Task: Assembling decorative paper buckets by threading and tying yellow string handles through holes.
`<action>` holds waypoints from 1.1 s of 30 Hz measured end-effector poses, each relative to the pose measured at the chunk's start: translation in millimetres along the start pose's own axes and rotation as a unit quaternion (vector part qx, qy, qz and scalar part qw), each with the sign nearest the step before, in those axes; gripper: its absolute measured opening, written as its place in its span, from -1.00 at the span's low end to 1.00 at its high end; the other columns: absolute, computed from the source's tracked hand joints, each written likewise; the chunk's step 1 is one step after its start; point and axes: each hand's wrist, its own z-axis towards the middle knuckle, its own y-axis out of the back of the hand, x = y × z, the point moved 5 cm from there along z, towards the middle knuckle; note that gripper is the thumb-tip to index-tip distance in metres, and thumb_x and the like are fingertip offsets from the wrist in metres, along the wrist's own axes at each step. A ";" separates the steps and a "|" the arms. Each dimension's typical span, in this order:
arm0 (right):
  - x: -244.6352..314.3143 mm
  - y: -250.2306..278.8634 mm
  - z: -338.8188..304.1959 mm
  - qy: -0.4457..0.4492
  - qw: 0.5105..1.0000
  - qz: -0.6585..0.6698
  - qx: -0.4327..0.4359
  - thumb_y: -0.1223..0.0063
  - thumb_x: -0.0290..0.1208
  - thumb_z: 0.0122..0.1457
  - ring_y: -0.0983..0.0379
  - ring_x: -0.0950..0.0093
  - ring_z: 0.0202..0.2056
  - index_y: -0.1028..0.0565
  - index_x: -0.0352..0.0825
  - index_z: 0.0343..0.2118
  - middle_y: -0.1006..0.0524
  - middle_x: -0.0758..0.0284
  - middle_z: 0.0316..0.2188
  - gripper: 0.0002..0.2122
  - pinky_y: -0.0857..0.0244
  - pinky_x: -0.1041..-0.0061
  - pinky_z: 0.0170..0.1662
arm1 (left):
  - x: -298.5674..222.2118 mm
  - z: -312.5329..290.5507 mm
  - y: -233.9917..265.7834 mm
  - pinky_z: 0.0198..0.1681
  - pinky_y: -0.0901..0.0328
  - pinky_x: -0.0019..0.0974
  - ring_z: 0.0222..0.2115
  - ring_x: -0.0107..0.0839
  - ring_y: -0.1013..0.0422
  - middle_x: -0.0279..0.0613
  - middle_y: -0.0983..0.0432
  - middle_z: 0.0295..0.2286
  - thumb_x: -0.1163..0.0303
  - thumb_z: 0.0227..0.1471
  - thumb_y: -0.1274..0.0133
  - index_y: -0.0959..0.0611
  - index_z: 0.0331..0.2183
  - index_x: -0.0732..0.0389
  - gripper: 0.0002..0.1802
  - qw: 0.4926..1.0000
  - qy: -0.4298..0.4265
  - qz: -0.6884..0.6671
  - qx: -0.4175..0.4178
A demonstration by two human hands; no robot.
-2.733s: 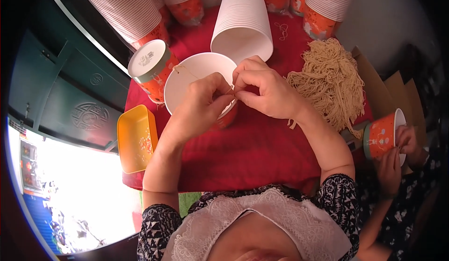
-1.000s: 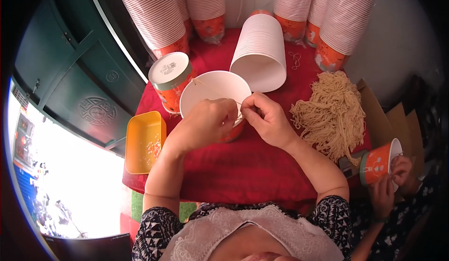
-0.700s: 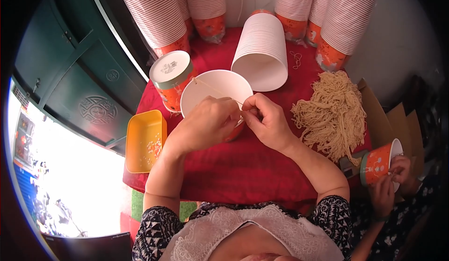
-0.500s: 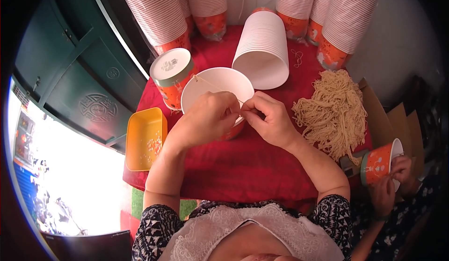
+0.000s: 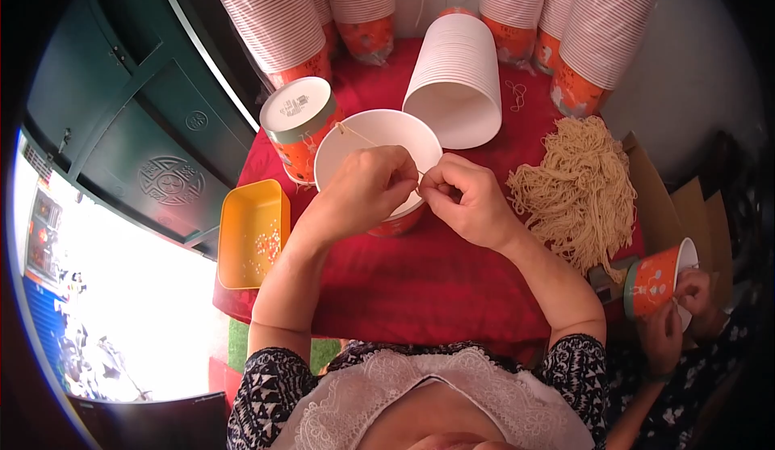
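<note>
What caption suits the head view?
Both hands, left hand and right hand, pinch a string over a cup.

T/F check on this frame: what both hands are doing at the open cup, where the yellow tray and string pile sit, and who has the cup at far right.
1. Both hands, left hand and right hand, pinch a thin string over the open paper cup. True.
2. The yellow tray lies on the person's right. False: it is on the left.
3. The pile of beige strings lies inside the open cup. False: it lies on the red cloth.
4. Another person's hands hold an orange cup. True.
</note>
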 end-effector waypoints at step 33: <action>-4.4 1.3 -0.6 -0.029 0.998 0.043 -0.043 -0.09 -0.62 0.10 -0.28 0.75 -0.50 -0.45 -0.42 -0.45 -0.43 0.47 -0.51 -0.95 -0.19 0.69 -0.45 | -8.3 -5.2 3.3 -0.38 -0.33 -0.40 -0.43 -0.45 -0.45 -0.24 -0.50 -0.48 0.52 -0.14 -0.24 -0.57 -0.49 0.32 -0.85 0.999 0.005 0.041 0.027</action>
